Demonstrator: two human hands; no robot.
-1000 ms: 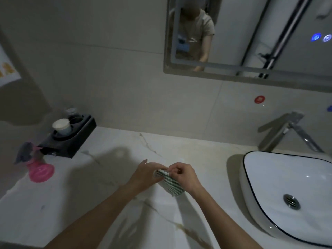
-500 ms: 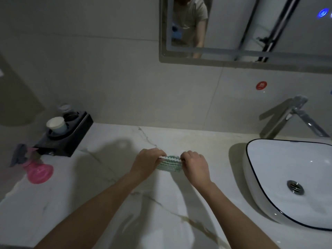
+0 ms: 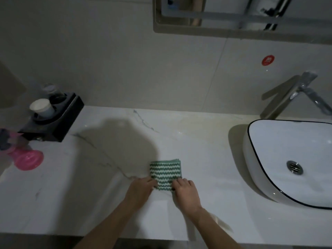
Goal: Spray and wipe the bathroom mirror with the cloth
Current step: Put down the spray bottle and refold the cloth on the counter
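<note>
Head camera view, dim light, looking down at a white marble counter (image 3: 206,144). Only the bottom edge of the wall mirror (image 3: 242,17) is in frame; its reflection is cut off and hard to read. At far left, a pink spray bottle (image 3: 27,159) is blurred and partly cropped, its top indistinct. Just behind it sits a black holder (image 3: 61,121) with a white cup (image 3: 42,106) standing in one round slot; a second slot holds something dark and unclear. At right, a white basin (image 3: 269,141) with a metal drain sits below a chrome tap (image 3: 294,94). A folded green-and-white striped cloth (image 3: 165,171) lies flat mid-counter. The left hand (image 3: 142,190) and right hand (image 3: 185,192) each pinch its near edge, fingertips tucked under.
</note>
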